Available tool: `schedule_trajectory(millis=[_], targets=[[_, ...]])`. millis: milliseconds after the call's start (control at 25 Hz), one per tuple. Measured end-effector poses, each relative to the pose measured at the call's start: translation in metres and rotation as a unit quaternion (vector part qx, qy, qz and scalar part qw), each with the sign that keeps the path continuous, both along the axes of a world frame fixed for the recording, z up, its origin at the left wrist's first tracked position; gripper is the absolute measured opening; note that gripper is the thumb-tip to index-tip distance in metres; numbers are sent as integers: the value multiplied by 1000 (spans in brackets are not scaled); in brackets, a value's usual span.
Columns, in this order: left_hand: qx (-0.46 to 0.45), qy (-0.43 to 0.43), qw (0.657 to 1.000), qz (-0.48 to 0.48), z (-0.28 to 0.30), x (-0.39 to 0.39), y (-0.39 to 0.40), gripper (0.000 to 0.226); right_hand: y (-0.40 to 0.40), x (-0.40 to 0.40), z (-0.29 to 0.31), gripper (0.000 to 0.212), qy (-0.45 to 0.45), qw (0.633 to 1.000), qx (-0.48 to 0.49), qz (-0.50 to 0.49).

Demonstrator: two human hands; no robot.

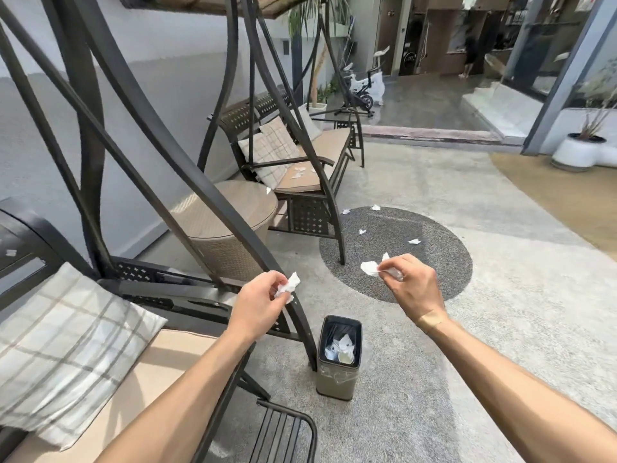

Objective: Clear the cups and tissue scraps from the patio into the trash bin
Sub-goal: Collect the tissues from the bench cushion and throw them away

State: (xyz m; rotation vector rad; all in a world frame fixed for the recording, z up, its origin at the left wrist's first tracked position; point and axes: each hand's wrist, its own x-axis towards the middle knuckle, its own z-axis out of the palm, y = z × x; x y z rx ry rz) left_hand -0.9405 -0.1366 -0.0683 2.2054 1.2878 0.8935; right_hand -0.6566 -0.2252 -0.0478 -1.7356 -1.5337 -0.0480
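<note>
Above the bin: both hands raised, apart.
Left hand: fingers pinch a scrap.
Right hand: fingertips pinch another scrap.
Bin: on the floor by the swing leg, tissue inside.
Loose scraps: on the dark circle and the far seat.

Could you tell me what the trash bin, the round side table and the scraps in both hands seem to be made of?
Trash bin: probably satin metal, with a smooth sheen and a clear liner. Round side table: woven, wicker-like sides under a seemingly glass top. Scraps in the left hand and right hand: thin crumpled white tissue.
</note>
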Motion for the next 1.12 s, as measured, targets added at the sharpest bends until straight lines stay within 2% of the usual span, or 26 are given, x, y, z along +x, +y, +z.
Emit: schedule_trajectory(millis=[160, 400, 720, 1120], targets=[[5, 1, 1000, -26, 5, 69, 14, 26, 5, 67, 2, 9, -7, 1000, 5, -16], [-5, 4, 999, -45, -6, 145, 38, 18, 20, 131, -15, 7, 19, 999, -27, -31], [-48, -5, 998, -36, -37, 183, 101, 16, 79, 154, -46, 7, 26, 996, -82, -32], [-156, 31, 987, -25, -96, 201, 242, 22, 226, 154, -93, 11, 47, 984, -170, -37]])
